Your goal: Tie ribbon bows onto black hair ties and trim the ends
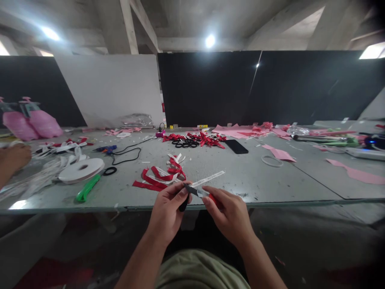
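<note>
My left hand is closed just past the table's front edge, pinching a black band that hangs below its fingertips. Between the hands, a dark, flat blade points toward my left fingertips. It belongs to a red-handled cutter knife gripped in my right hand; the fingers hide most of its handle. A white ribbon with printed text extends to the right behind my fingertips; whether it is held is unclear. Close by on the table lie loose red ribbon strips mixed with white ones.
A white ribbon spool, green-handled tool and blue glue gun lie left. Black rings, red ribbon pieces and a phone are farther back. Another person's hand is at far left.
</note>
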Available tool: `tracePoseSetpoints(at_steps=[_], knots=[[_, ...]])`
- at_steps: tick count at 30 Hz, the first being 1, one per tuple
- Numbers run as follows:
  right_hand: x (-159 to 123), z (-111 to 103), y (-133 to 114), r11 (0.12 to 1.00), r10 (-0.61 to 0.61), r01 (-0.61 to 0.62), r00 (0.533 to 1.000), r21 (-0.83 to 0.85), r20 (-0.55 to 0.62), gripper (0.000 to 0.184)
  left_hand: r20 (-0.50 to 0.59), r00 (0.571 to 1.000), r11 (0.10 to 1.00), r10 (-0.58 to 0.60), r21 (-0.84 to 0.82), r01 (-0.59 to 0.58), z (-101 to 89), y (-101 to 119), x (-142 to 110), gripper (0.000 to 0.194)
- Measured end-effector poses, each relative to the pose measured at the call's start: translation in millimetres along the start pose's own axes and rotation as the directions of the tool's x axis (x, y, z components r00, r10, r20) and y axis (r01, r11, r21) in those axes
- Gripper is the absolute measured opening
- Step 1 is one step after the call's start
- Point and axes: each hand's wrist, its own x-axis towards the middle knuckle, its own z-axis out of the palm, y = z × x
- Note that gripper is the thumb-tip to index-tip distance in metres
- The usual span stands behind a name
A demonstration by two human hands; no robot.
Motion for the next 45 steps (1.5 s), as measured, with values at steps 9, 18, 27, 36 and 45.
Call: tracePoseSetpoints(at_steps=[9,18,27,36,45], knots=[[-1.8,1.9,-1.9,1.000,0.012,-0.013,0.999,-0.008,-0.034,0.034,-0.060,0.989,0.990,0.133,0.050,-0.130,5.7,-8.5,-4.0,0.021],[-3.4,3.7,-0.2,0.998,0.018,-0.020,0.999,-0.060,-0.031,0.034,-0.043,0.957,0.920,0.287,0.292,-0.262,-2.4,-9.1,-5.5,0.021],[-4.6,6.1,0.1,0.993,0.009,-0.017,0.998,-0.114,-0.066,0.034,-0.069,0.963,0.936,0.259,0.265,-0.232,-1.2,-14.3,-4.0,0.024],[-5.3,5.0,2.2,0.986,-0.009,-0.005,0.997,-0.168,-0.083,0.038,-0.154,0.987,0.997,0.045,-0.053,-0.053,4.3,-11.8,-5.3,0.025],[-4.2,2.7,6.8,0.975,-0.034,0.013,0.995,-0.220,-0.092,0.037,-0.155,0.987,0.994,-0.033,-0.105,0.017,5.0,-9.5,-6.4,0.027]])
